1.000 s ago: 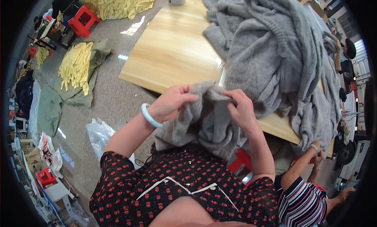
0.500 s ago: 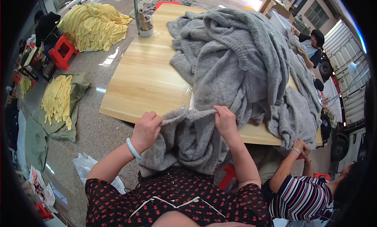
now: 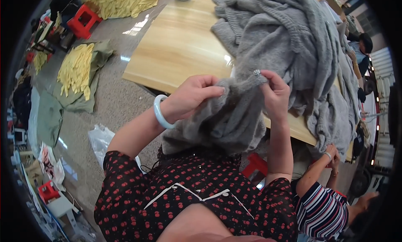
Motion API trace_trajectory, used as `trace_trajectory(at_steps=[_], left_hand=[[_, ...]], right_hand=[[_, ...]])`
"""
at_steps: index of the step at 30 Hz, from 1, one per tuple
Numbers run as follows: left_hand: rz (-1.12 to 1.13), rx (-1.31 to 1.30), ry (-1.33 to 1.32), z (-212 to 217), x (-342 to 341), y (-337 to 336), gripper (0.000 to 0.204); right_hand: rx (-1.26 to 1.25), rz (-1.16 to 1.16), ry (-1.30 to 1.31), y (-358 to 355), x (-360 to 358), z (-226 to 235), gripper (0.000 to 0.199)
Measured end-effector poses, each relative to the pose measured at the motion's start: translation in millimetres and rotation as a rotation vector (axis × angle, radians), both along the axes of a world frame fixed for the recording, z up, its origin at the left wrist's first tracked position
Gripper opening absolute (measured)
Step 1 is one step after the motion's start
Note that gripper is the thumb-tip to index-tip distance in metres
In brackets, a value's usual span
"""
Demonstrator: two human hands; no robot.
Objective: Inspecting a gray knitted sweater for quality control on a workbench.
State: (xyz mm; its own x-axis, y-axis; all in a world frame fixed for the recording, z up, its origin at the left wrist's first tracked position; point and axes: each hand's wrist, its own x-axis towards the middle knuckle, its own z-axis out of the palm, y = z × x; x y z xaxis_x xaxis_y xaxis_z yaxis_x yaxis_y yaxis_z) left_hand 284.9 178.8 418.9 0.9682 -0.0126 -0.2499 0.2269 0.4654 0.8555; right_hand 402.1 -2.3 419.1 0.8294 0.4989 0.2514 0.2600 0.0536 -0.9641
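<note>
At the near edge of the counter (image 3: 176, 45), bunched folds are hiding the full shape of a fuzzy grey knit garment (image 3: 247, 114), which the fingers of the left hand (image 3: 186, 97) and right hand (image 3: 277, 97) are pinching along its top.

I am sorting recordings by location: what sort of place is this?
Probably a garment workshop: grey knitwear is heaped on a wooden table, yellow cloth lies piled on the floor, and the left hand and right hand hold a grey knitted piece.
</note>
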Motion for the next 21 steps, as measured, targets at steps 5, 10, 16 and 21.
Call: trace_trajectory(at_steps=[5,10,16,21], left_hand=[[0.065,-0.186,0.056,-5,1,3,0.005],[0.102,-0.133,0.017,-16,-1,4,0.009],[0.071,-0.303,-0.055,-19,-6,6,0.019],[0.110,-0.202,-0.083,-21,-7,6,0.018]], right_hand=[[-0.157,0.190,-0.162,12,-23,10,0.018],[-0.183,0.277,-0.245,25,-37,3,0.018],[-0.177,0.226,-0.143,31,-36,-12,0.019],[-0.200,0.174,-0.260,36,-36,-16,0.019]])
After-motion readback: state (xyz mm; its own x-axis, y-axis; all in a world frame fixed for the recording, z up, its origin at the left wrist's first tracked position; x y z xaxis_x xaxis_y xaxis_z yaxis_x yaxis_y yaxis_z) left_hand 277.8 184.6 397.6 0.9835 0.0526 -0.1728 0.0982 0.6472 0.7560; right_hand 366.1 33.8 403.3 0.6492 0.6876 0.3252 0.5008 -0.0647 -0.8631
